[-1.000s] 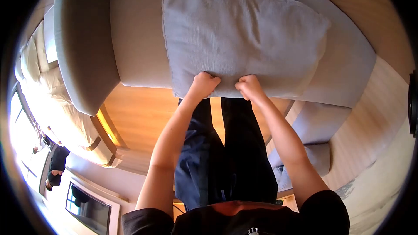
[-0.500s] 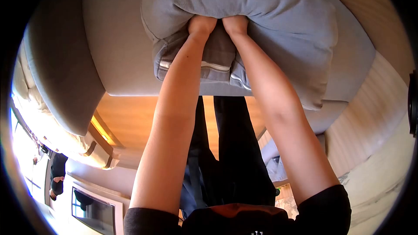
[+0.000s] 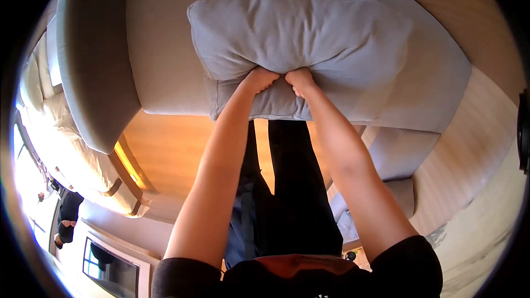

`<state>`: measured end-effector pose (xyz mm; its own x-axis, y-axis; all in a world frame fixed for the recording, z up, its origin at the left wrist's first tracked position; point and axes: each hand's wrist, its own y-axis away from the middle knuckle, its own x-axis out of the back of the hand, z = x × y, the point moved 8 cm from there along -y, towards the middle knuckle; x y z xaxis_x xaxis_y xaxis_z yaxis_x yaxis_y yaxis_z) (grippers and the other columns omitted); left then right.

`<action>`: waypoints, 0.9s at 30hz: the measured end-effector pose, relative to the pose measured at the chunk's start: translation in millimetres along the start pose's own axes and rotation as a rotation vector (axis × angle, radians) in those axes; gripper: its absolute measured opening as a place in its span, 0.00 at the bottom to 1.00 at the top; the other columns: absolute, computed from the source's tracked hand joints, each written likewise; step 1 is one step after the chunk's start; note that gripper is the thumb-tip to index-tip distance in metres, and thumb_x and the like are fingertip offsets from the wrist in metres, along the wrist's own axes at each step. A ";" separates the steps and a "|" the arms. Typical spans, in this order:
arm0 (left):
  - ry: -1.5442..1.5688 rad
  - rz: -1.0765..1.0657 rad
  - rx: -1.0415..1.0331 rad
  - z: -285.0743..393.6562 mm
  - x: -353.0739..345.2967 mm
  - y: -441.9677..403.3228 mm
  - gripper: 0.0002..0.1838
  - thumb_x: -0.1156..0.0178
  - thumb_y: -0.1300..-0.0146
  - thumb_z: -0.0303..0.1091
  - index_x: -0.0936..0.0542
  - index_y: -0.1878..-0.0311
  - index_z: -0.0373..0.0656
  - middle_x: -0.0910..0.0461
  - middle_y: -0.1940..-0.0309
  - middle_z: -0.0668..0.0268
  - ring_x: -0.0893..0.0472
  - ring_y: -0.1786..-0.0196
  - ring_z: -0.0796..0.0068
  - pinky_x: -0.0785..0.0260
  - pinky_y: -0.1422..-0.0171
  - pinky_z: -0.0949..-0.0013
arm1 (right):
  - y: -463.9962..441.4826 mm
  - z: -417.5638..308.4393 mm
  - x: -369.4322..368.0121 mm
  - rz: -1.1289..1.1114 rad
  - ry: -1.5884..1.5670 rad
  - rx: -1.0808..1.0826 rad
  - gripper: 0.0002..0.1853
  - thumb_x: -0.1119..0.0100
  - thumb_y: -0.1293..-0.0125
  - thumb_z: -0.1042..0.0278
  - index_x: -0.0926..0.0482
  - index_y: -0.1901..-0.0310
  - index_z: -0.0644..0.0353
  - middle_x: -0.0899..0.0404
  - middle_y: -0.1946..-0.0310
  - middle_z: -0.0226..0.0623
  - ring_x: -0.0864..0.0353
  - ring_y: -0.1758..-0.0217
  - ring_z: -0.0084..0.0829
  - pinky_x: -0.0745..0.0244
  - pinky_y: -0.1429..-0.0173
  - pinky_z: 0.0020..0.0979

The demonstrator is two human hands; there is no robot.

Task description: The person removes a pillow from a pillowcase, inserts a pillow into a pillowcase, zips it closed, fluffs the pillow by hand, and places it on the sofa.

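Observation:
A grey cushion (image 3: pixel 309 27) lies on the grey sofa seat (image 3: pixel 160 55) in front of me. My left hand (image 3: pixel 261 79) is closed in a fist on the near middle of the cushion, pinching its fabric. Beside it, a small gap away, my right hand (image 3: pixel 300 81) is closed on the same cushion. Creases spread outward from both fists, and the cushion's near part hangs toward me below them. The fingertips are partly hidden in the folds.
A sofa backrest (image 3: pixel 94 60) rises at the left. Wooden floor (image 3: pixel 171 138) shows below the seat, around my legs. Pale bedding or cushions (image 3: pixel 72 138) lie at far left. Another person (image 3: pixel 69 215) is in the distance at lower left, near a framed dark screen (image 3: pixel 113 267).
Both hands have come back toward me and out from beneath the cushion's bulging fold. The cushion now lies lower and flatter, and the zips on its near side no longer show.

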<state>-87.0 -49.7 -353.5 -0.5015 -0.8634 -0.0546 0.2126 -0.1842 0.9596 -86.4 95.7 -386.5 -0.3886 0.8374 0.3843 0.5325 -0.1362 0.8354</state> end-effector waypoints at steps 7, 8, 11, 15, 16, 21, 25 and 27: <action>-0.074 0.196 -0.134 9.3 27.9 74.5 0.20 0.47 0.49 0.42 0.28 0.89 0.38 0.31 0.92 0.64 0.31 0.88 0.73 0.40 0.84 0.68 | 118.3 -41.6 46.3 -0.080 -0.018 0.252 0.11 0.46 0.56 0.68 0.31 0.86 0.68 0.34 0.91 0.43 0.33 0.87 0.33 0.40 0.78 0.37; -0.132 0.156 -0.098 4.6 21.5 94.3 0.20 0.47 0.49 0.42 0.28 0.89 0.36 0.30 0.92 0.62 0.29 0.88 0.72 0.38 0.84 0.68 | 128.2 -17.5 50.4 -0.073 0.018 0.241 0.11 0.46 0.56 0.69 0.31 0.86 0.68 0.34 0.91 0.43 0.34 0.87 0.33 0.40 0.78 0.37; -0.192 0.044 -0.022 -14.1 -6.8 124.2 0.21 0.48 0.49 0.41 0.28 0.90 0.35 0.30 0.92 0.61 0.27 0.87 0.69 0.36 0.81 0.66 | 140.4 58.8 76.9 -0.006 0.076 0.156 0.09 0.47 0.57 0.70 0.30 0.85 0.67 0.32 0.89 0.46 0.32 0.84 0.38 0.38 0.75 0.40; -0.296 0.052 -0.130 12.8 -32.9 89.2 0.18 0.47 0.50 0.39 0.27 0.85 0.34 0.29 0.90 0.59 0.27 0.87 0.66 0.33 0.76 0.65 | 153.1 100.8 160.7 0.415 0.000 0.131 0.08 0.48 0.57 0.72 0.31 0.85 0.68 0.32 0.89 0.47 0.35 0.86 0.38 0.38 0.76 0.40; -0.289 0.146 -0.157 17.5 -36.8 68.9 0.16 0.45 0.51 0.38 0.28 0.86 0.36 0.30 0.91 0.62 0.29 0.88 0.70 0.36 0.81 0.67 | 150.9 109.7 184.4 0.566 -0.067 0.175 0.08 0.48 0.56 0.73 0.32 0.85 0.68 0.33 0.89 0.47 0.37 0.87 0.36 0.38 0.76 0.39; -0.335 0.163 -0.179 58.1 -48.6 6.3 0.12 0.46 0.51 0.36 0.26 0.83 0.38 0.28 0.89 0.64 0.28 0.88 0.72 0.35 0.83 0.69 | 90.0 137.5 235.6 0.263 -0.745 -0.125 0.05 0.50 0.55 0.77 0.31 0.84 0.62 0.37 0.90 0.32 0.41 0.88 0.23 0.49 0.85 0.29; -0.369 0.274 -0.130 54.7 -53.6 -17.8 0.13 0.49 0.47 0.35 0.25 0.84 0.40 0.26 0.89 0.64 0.26 0.87 0.70 0.33 0.82 0.69 | 70.5 107.8 189.4 0.048 -0.840 -0.178 0.04 0.52 0.55 0.79 0.29 0.82 0.62 0.36 0.88 0.30 0.42 0.90 0.21 0.52 0.87 0.25; -0.889 0.283 -0.343 62.1 -66.2 -32.1 0.14 0.50 0.45 0.36 0.25 0.82 0.41 0.26 0.88 0.63 0.24 0.86 0.69 0.32 0.79 0.68 | 62.9 95.6 170.8 0.081 -0.728 -0.179 0.04 0.53 0.54 0.78 0.28 0.81 0.65 0.35 0.88 0.33 0.42 0.91 0.25 0.50 0.87 0.29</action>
<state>-112.7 42.5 -363.6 -0.8115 -0.2562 0.5252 0.5819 -0.2731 0.7660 -47.4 280.8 -305.9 0.2746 0.9510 0.1423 0.3837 -0.2440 0.8907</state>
